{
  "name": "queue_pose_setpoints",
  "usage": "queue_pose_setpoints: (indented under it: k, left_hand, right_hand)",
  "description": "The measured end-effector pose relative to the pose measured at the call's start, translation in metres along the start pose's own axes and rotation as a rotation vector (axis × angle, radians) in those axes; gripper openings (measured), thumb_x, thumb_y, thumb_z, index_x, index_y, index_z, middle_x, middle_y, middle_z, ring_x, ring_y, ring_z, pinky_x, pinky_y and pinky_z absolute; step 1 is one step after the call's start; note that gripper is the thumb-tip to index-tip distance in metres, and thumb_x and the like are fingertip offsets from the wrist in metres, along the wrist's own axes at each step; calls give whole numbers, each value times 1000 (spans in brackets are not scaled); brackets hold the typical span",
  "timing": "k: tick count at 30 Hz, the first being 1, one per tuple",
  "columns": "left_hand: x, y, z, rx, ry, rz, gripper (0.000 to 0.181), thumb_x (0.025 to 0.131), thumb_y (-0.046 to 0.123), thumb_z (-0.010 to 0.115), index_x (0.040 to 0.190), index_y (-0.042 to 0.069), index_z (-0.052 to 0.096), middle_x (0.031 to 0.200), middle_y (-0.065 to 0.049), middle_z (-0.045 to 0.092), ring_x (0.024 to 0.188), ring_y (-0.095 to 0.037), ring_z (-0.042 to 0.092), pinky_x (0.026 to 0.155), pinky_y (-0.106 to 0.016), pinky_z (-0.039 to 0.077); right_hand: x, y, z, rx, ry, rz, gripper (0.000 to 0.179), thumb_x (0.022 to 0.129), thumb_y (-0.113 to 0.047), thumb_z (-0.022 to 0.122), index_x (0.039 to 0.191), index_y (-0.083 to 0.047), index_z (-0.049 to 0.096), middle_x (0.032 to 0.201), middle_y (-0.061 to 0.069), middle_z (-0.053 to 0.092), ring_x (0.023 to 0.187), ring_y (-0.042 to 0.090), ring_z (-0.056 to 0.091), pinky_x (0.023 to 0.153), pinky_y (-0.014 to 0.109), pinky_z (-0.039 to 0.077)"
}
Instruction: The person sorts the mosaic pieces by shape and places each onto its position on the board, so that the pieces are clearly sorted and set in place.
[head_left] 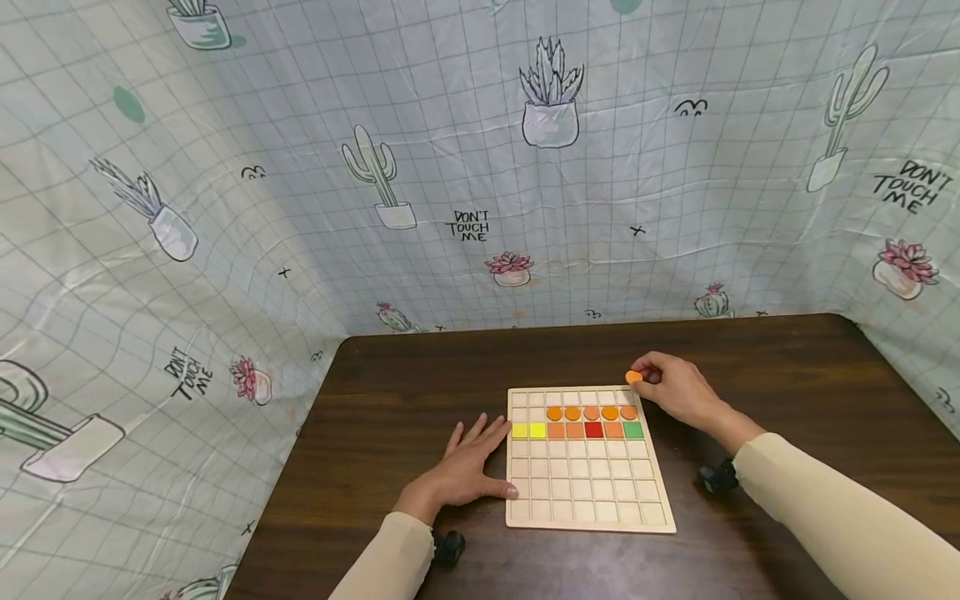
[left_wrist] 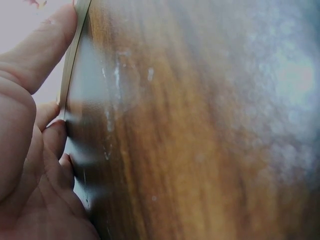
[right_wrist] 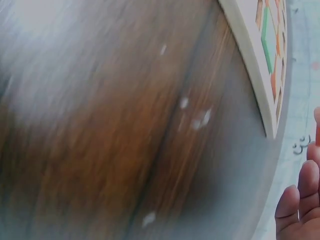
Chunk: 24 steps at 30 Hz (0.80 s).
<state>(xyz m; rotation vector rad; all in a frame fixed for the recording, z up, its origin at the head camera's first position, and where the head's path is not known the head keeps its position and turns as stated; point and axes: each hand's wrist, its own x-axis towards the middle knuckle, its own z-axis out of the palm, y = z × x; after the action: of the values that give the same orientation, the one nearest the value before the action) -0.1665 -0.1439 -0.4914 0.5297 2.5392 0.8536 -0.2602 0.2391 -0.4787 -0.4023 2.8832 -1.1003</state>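
Observation:
A pale wooden grid board [head_left: 585, 489] lies flat on the dark table. One of its rows holds square tiles: yellow ones [head_left: 528, 430] at the left, several orange ones, a red one [head_left: 593, 430] and a green one [head_left: 633, 430] at the right. Just above them runs a row of orange discs [head_left: 573, 413]. My right hand [head_left: 681, 392] pinches another orange disc [head_left: 633, 377] between thumb and fingers, over the board's far right corner. With fingers spread, my left hand [head_left: 467, 468] rests at the board's left edge, its thumb on the rim.
The dark wood-grain table [head_left: 390, 400] extends around the board on all sides. Behind and beside it hangs a pale curtain [head_left: 450, 167] printed with cacti and grid lines. Dark wrist devices [head_left: 450, 548] sit below both cuffs.

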Motion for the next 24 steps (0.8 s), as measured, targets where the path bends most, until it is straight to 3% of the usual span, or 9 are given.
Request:
queue_pose_setpoints:
  k: [24]
  left_hand:
    - [0,0,0,2,2,4,102,92,45,81,170,18,23,178,-2,17,166,-28,3,131,-58,-10]
  right_hand:
    - [11,-40,30,101,-88,-39,25,99,-15,72,122,-5,69,103,8,66,89,22,56,77,36,49]
